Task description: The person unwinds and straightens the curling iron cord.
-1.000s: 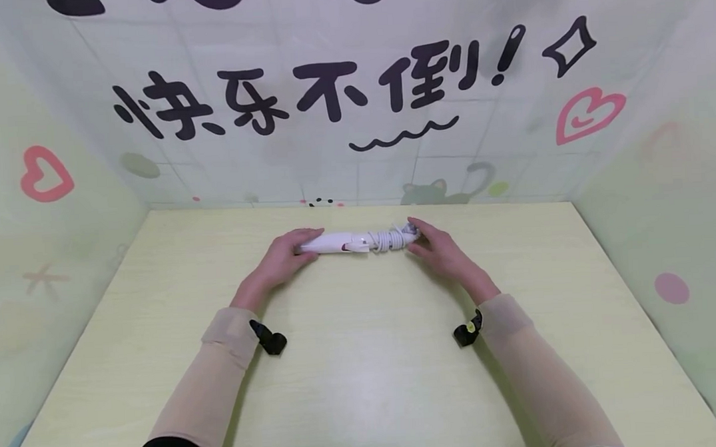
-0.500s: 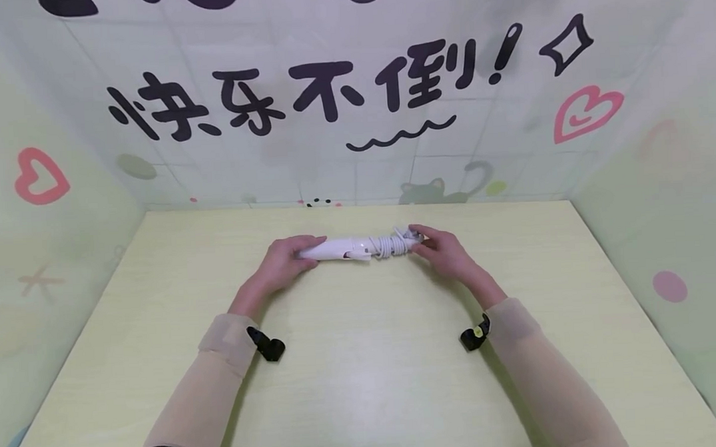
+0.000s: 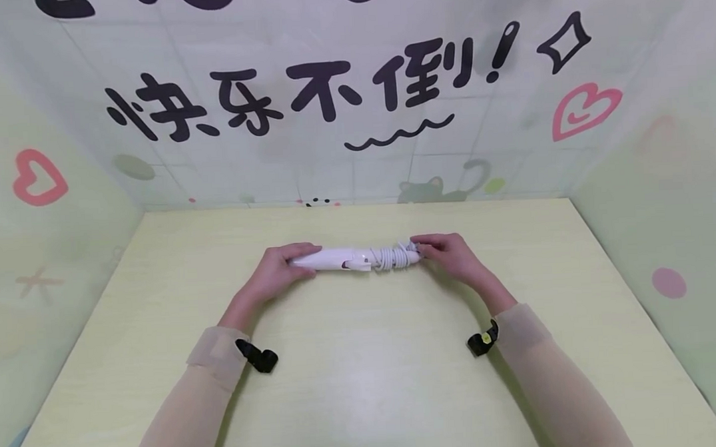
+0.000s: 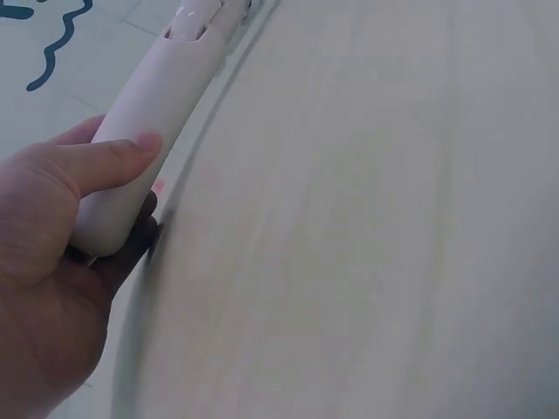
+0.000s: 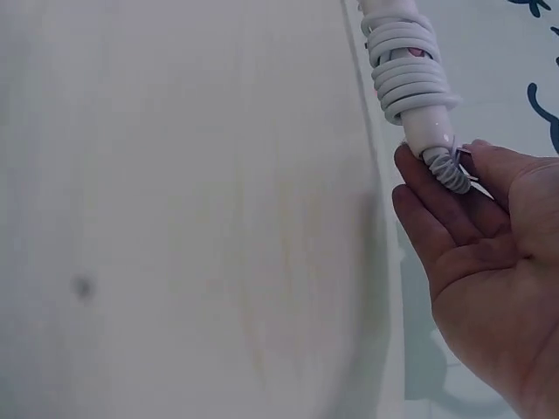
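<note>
A white curling iron [image 3: 329, 259] lies crosswise between my hands, its thick rounded end to the left. Its pale cord [image 3: 389, 259] is wound in several coils round the slimmer right part. My left hand [image 3: 279, 270] grips the thick end, thumb across the near side and fingers behind, as the left wrist view shows. At the opposite end, my right hand [image 3: 455, 259] pinches the tip where the ribbed cord sleeve [image 5: 447, 171] comes out, thumb on one side and fingers on the other. A small lever [image 3: 360, 265] sits near the middle of the iron.
Beneath is a pale wooden tabletop [image 3: 364, 356]. A white printed backdrop [image 3: 271, 167] rises behind its back edge, and patterned side panels [image 3: 652, 224] stand to the left and right. Each wrist wears a small black camera [image 3: 262, 358].
Both hands have drawn the curling iron nearer to me, away from the backdrop. It stays crosswise, with the left hand on the thick end and the right at the cord end.
</note>
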`<state>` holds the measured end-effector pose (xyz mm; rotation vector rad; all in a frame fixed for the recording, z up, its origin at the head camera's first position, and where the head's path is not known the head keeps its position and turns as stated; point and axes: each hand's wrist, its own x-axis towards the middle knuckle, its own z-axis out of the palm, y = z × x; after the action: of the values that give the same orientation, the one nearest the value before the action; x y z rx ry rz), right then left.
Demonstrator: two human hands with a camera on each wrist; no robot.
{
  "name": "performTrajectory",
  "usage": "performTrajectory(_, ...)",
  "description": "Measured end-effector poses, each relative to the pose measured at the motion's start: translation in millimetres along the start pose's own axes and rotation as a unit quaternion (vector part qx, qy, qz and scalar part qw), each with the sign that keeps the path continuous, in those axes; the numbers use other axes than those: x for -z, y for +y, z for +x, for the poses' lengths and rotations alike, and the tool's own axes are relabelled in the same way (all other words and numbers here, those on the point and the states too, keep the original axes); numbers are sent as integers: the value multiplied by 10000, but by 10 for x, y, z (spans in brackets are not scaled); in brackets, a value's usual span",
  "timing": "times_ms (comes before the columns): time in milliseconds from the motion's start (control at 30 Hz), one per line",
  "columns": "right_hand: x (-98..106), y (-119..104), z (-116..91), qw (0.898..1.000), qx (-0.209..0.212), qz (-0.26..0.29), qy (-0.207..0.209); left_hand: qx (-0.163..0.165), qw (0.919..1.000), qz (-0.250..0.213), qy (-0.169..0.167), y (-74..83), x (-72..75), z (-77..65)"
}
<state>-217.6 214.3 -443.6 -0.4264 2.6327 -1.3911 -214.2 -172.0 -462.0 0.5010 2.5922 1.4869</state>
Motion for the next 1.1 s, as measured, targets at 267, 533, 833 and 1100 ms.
performTrajectory(267, 38, -116, -97, 9993, -22, 361, -67, 114, 9993, -328, 125, 81, 35, -111)
performTrajectory(533, 113, -250, -187, 9933, -237, 1113, -183, -55, 9983, -475, 321, 184, 59, -147)
performTrajectory(833, 138, -372, -221, 9801, -347, 1913, 401, -506, 9965, -381, 551, 382, 104, -187)
performTrajectory(1100, 140, -486, -228, 9692, -593, 2301, 649, -581, 9954, -439, 622, 428, 159, -216)
